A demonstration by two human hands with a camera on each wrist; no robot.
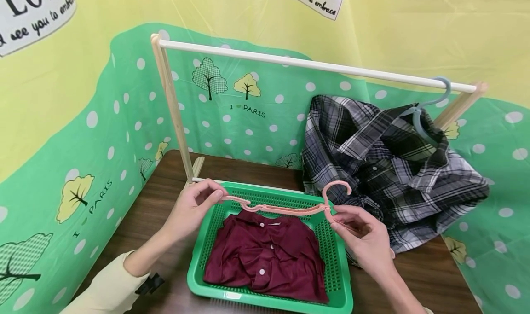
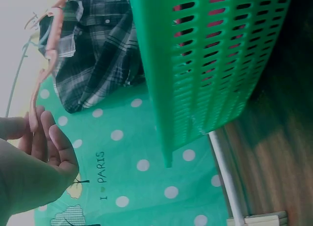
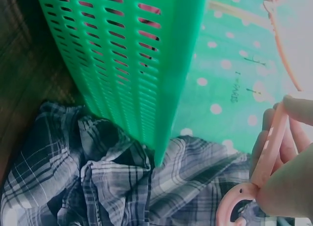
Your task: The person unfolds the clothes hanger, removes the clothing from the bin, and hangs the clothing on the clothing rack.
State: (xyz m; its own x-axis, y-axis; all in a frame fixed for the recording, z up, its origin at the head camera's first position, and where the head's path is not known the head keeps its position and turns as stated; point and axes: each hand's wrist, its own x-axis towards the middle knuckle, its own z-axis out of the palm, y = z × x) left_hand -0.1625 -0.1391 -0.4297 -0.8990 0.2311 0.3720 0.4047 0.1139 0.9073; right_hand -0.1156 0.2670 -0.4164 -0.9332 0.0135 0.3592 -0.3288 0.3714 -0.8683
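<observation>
A pink clothes hanger (image 1: 291,210) spans between both hands above a green basket (image 1: 194,277). My left hand (image 1: 200,203) pinches one end of it between thumb and fingers, as the left wrist view also shows. On the other side my right hand (image 1: 364,235) grips the arm just past the hook, which points up. In the right wrist view the thumb and fingers lie around the pink hanger (image 3: 271,143). Below, a dark red button shirt (image 1: 265,258) lies folded in the basket, collar toward the back.
Behind the basket stands a clothes rack with a white rail (image 1: 290,61) and wooden legs. A black and grey plaid shirt (image 1: 372,166) hangs at its right end on a blue hanger (image 1: 443,90). Brown wood table (image 1: 141,212) lies beneath, with a patterned cloth (image 1: 136,107) around it.
</observation>
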